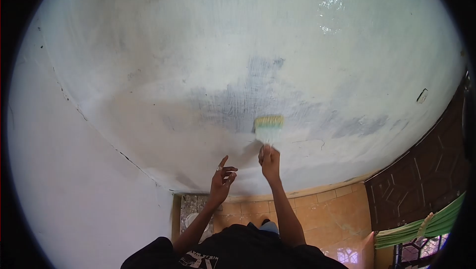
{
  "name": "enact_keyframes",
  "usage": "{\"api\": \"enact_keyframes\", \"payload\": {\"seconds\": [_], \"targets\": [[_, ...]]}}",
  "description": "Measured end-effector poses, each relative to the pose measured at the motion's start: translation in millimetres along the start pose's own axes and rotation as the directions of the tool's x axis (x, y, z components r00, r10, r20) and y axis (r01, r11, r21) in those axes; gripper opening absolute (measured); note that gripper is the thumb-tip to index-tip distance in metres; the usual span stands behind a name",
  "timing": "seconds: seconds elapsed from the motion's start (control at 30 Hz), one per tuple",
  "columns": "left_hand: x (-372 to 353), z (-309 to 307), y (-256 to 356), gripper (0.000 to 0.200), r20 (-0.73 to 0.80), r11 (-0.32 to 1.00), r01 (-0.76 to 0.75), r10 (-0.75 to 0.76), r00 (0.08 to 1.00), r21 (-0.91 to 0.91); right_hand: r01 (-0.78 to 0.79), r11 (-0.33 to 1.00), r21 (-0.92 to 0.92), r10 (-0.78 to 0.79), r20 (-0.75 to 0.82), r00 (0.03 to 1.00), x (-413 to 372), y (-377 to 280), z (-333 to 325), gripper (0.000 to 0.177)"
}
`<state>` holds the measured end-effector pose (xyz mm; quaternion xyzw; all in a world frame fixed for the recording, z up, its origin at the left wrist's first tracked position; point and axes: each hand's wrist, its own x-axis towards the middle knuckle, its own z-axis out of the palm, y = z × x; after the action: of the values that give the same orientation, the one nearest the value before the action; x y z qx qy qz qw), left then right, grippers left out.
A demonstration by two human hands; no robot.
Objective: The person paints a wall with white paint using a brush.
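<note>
My right hand (270, 162) is wrapped round the handle of a wide paintbrush (269, 128). Its pale yellowish bristles point up and lie at the wall (208, 35), by a patch of grey-blue streaks (243, 98). Whitish paint covers the brush's lower part. To the left and a little lower, my left hand (222, 179) is raised in front of the wall with its fingers apart, holding nothing. Light paint specks show on its fingers.
A second wall (84, 169) meets the painted one at a cracked corner on the left. Below are an orange tiled floor (317, 214) and a partly hidden white container (191, 219). At right are a dark panelled door (416, 174) and a green curtain (421, 232).
</note>
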<state>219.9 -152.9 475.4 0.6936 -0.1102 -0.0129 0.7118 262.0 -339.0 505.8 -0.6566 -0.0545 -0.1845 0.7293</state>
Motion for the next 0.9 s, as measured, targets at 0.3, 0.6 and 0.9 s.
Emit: {"api": "enact_keyframes", "payload": {"seconds": [0.3,0.6,0.9], "targets": [[-6,-18,-17,0.062,-0.039,0.999,0.029,-0.028,0.999,0.022,0.036,0.997,0.073,-0.035,-0.013,0.999,-13,-48,14,0.045],[3,-25,-18,0.060,-0.078,0.999,-0.033,0.033,0.996,0.006,-0.122,0.993,-0.003,0.122,-0.002,0.993,-41,46,0,0.045],[-3,-6,-15,0.059,0.016,1.000,0.027,-0.027,1.000,0.016,0.021,0.999,0.034,-0.021,-0.016,1.000,-12,-15,6,0.045]]}}
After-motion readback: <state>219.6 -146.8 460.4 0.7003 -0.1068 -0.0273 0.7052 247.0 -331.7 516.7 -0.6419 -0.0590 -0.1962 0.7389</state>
